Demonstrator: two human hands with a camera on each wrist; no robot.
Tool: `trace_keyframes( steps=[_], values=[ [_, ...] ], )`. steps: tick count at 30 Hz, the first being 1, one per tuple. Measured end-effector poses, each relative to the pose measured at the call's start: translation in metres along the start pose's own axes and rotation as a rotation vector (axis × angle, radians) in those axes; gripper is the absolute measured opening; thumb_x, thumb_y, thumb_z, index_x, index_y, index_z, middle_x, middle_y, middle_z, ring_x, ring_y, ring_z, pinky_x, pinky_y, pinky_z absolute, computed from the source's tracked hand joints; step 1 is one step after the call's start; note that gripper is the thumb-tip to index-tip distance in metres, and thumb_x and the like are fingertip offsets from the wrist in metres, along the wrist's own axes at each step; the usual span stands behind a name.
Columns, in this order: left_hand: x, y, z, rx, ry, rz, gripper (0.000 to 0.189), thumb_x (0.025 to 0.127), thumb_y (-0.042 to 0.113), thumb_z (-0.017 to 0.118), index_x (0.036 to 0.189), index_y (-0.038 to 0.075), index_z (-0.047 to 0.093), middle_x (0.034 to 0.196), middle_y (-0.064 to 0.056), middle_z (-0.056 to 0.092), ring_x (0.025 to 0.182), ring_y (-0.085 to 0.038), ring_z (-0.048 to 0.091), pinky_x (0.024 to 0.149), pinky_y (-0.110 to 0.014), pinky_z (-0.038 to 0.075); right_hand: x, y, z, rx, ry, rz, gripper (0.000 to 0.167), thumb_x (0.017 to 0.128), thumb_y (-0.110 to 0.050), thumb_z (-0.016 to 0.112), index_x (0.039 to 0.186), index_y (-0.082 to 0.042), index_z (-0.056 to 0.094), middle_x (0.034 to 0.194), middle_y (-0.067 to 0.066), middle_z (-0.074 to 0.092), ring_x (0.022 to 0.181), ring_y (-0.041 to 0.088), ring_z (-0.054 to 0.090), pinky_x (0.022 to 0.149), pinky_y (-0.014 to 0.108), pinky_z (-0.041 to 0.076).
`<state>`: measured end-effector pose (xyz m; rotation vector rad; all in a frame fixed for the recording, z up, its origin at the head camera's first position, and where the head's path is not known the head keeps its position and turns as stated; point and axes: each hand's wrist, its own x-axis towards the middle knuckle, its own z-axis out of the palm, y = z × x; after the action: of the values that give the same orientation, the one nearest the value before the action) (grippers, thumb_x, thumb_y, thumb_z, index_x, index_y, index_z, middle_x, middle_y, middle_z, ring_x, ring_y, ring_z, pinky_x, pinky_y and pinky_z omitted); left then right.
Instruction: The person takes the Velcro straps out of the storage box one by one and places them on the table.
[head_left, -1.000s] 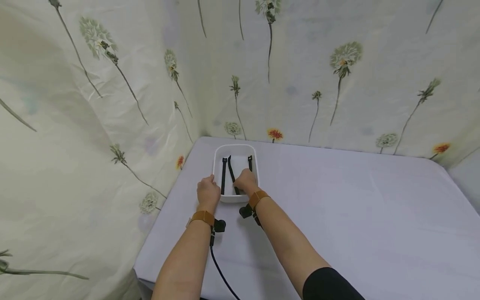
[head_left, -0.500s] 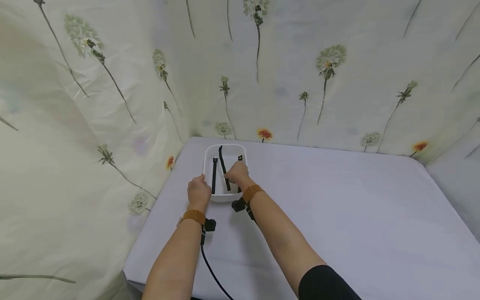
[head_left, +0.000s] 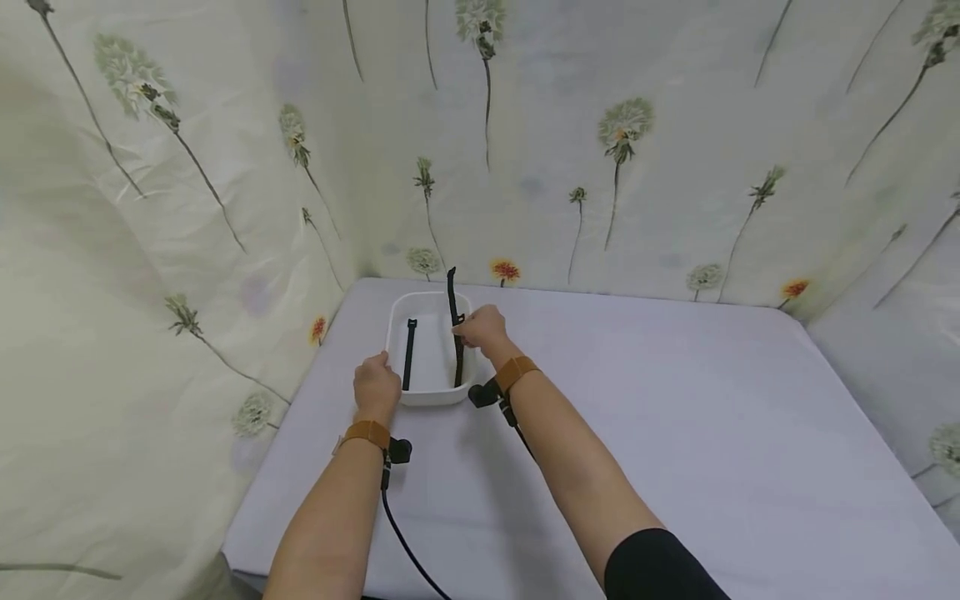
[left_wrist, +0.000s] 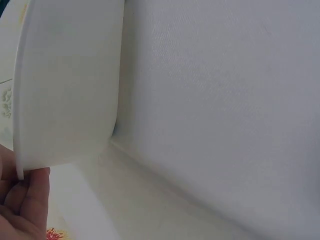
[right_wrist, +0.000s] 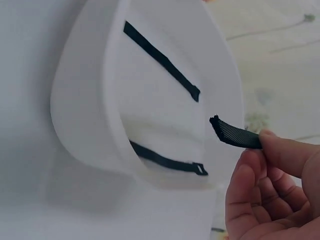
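Note:
A white plastic tub (head_left: 431,398) stands near the table's far left corner. My left hand (head_left: 377,387) holds its left rim, thumb and fingers on either side of the edge in the left wrist view. Over the tub's right side, my right hand (head_left: 486,329) pinches a black hook-and-loop cable tie (right_wrist: 237,137) between thumb and forefinger, its free end pointing away from the hand. Two similar ties lie on the tub floor: a left tie (head_left: 408,354) and a right tie (head_left: 458,367), the latter partly overlapped by my right hand. A slotted head shows on the lower tie (right_wrist: 170,161) in the right wrist view.
A pale cloth covers the table (head_left: 637,417), which extends far to the right. Flower-printed curtains (head_left: 555,125) hang behind it and along its left side. A black cable (head_left: 408,546) trails from the left wrist camera.
The right hand has lifted the middle tie from the tub floor and carried it up and right, over the right tie. The left hand keeps its hold. The head view has turned right.

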<state>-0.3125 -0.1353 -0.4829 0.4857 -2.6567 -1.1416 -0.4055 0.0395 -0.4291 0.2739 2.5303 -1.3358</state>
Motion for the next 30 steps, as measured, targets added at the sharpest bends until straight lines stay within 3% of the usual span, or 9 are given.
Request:
trace_keyframes(
  steps=[5,13,20,30],
  values=[
    [0.0,0.0,0.001,0.001,0.004,-0.002,0.038,0.099,-0.001,0.051,0.136,-0.006,0.057,0.135,-0.026,0.061,0.123,-0.041,0.061,0.101,-0.048,0.053,-0.003,0.005,-0.018,0.035,0.016,0.003,0.022,0.09,-0.017,0.075,0.095,0.004,0.076,0.075,0.008,0.066,0.066,0.015,0.06,0.091,0.041,0.059],
    [-0.002,0.0,-0.001,0.02,-0.019,-0.013,0.039,0.099,-0.001,0.049,0.138,-0.006,0.055,0.137,-0.027,0.059,0.125,-0.042,0.06,0.102,-0.049,0.052,-0.007,0.016,-0.041,0.062,0.055,0.013,0.018,0.091,-0.019,0.075,0.087,-0.001,0.073,0.072,0.005,0.063,0.068,0.015,0.061,0.07,0.027,0.058],
    [-0.002,0.005,-0.002,0.009,0.001,0.002,0.039,0.1,-0.001,0.047,0.138,-0.007,0.053,0.138,-0.028,0.057,0.125,-0.044,0.059,0.102,-0.051,0.052,-0.007,0.032,-0.067,0.072,0.088,0.013,0.019,0.091,-0.019,0.075,0.088,0.0,0.073,0.075,0.007,0.065,0.073,0.02,0.064,0.07,0.027,0.056],
    [-0.005,0.003,0.007,0.013,0.014,-0.001,0.04,0.098,-0.002,0.047,0.137,-0.008,0.055,0.135,-0.03,0.059,0.12,-0.044,0.062,0.097,-0.051,0.055,-0.013,0.062,-0.098,0.146,0.085,0.043,0.02,0.091,-0.015,0.074,0.099,0.004,0.071,0.079,0.008,0.063,0.066,0.015,0.059,0.095,0.041,0.059]
  ],
)
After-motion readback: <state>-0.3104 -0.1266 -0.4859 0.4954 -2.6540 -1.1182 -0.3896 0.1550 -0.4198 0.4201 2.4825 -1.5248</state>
